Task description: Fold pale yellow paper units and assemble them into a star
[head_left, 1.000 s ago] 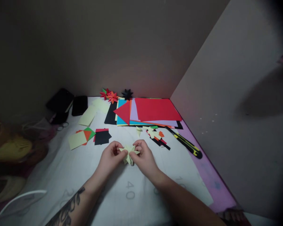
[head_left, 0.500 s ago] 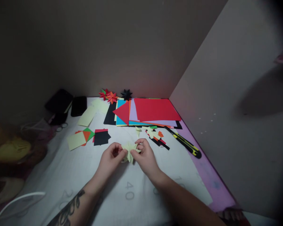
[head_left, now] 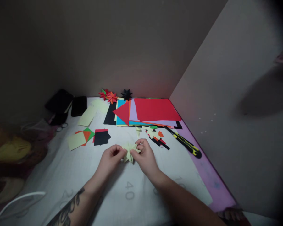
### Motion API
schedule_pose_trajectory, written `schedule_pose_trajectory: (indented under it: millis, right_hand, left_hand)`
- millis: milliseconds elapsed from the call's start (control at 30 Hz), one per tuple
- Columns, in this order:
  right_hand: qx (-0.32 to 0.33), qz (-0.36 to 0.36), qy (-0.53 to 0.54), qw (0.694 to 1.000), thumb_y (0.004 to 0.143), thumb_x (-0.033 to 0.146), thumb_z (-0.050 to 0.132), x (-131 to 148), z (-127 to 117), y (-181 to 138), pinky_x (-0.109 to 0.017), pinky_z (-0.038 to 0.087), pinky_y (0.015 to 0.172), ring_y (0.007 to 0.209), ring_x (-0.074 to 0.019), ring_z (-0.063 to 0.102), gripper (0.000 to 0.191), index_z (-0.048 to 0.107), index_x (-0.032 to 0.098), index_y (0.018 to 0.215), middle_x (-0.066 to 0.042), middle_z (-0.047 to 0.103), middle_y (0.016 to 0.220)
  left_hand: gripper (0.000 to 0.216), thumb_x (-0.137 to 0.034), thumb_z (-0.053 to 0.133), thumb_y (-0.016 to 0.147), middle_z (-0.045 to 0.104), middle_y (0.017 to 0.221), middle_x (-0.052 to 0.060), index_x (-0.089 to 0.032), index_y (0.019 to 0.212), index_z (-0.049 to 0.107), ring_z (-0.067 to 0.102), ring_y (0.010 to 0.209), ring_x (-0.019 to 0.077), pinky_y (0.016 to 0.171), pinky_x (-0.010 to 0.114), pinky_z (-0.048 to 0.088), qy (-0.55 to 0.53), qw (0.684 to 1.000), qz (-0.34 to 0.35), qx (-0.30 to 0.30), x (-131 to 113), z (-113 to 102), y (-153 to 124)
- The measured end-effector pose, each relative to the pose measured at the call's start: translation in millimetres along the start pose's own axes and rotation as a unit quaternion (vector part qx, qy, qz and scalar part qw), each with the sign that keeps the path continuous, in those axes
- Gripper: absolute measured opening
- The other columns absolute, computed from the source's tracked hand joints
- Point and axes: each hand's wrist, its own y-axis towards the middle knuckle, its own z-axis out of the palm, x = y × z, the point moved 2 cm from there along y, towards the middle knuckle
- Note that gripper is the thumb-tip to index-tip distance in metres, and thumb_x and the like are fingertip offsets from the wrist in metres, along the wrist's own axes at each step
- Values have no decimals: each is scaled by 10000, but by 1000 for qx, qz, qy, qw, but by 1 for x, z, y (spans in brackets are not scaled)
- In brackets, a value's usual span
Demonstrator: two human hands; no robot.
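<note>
Between my hands, just above the white sheet, is a pale yellow folded paper star (head_left: 129, 152) with several points. My left hand (head_left: 112, 157) pinches its left side between thumb and fingers. On the other side my right hand (head_left: 145, 156) grips it, thumb on the front and fingers behind. Just beyond the star lies a small pale yellow folded paper piece (head_left: 138, 131). Paper offcuts (head_left: 155, 135) in several colours lie past my right hand. Left of my left hand are cut paper squares, one group topped by pale yellow (head_left: 76, 140), another by black (head_left: 101, 138).
Coloured paper sheets (head_left: 155, 110) are stacked at the back, near finished stars in red (head_left: 112, 97) and black (head_left: 126, 94). A yellow and black utility knife (head_left: 186, 144) lies at right. Scissors (head_left: 62, 127) and a black phone-like object (head_left: 79, 106) are at left. Walls stand behind and right.
My left hand has shifted slightly down along the star's left edge, its fingers drawn in more. My right hand and the other things stay as they were.
</note>
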Motion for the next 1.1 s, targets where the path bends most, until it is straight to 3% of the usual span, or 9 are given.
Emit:
schedule_pose_trajectory:
  millis: [167,400,767,1100]
  right_hand:
    - [12,9,12,1000,739,223,627,-1,0,0,-180,384,423,430,-87,510,300,423,240,958,99,546,609]
    - [22,17,29,999,730,221,649,3,2,0,-181,390,432,439,-93,523,317,421,237,950,108,545,588]
    - [23,15,16,999,755,241,624,-4,2,0,-181,380,450,463,-99,524,284,427,240,961,99,560,589]
    - [5,35,26,999,743,258,665,-3,2,-1,-212,413,522,540,-123,570,304,450,244,957,64,643,636]
  left_hand:
    - [287,-372,688,717,511,522,-49,-176,628,499,433,509,92,510,212,318,-29,1000,8,-6,5,2,0]
    - [268,-297,703,701,470,533,-75,-182,654,465,410,495,74,483,195,290,-14,999,34,-39,10,4,0]
    - [373,-220,673,686,524,678,-81,-221,953,413,526,596,95,564,204,413,-84,994,45,-57,14,13,1]
    - [314,-215,656,713,548,629,-88,-221,929,428,511,541,81,512,179,377,-89,994,38,-49,11,13,1]
